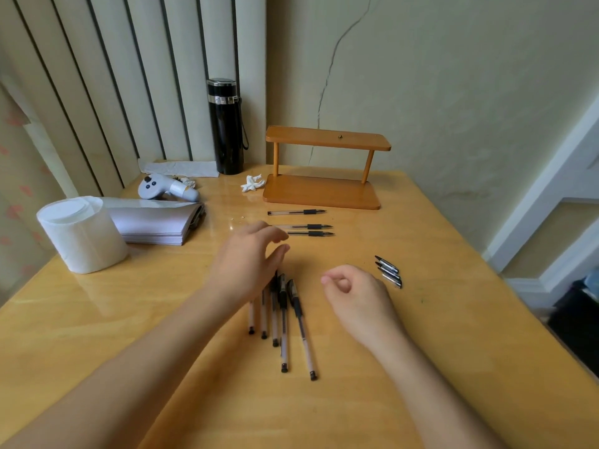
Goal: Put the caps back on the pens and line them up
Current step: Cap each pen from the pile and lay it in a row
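Observation:
Several capped pens (284, 322) lie side by side near the middle of the yellow table (437, 367), caps pointing away from me. My left hand (249, 257) hovers over their cap ends, fingers spread, holding nothing. Three uncapped pens (301, 225) lie crosswise farther back, tips to the right; my left fingers hide the ends of the nearer two. Three loose caps (388, 271) lie in a small cluster at the right. My right hand (355, 294) rests left of the caps, fingers curled in loosely, and I see nothing in it.
A wooden two-tier stand (324, 189) sits at the back, a black flask (227, 128) to its left. A crumpled tissue (253, 183), a grey handheld device (167, 187), a stack of paper (155, 222) and a white roll (81, 234) occupy the back left.

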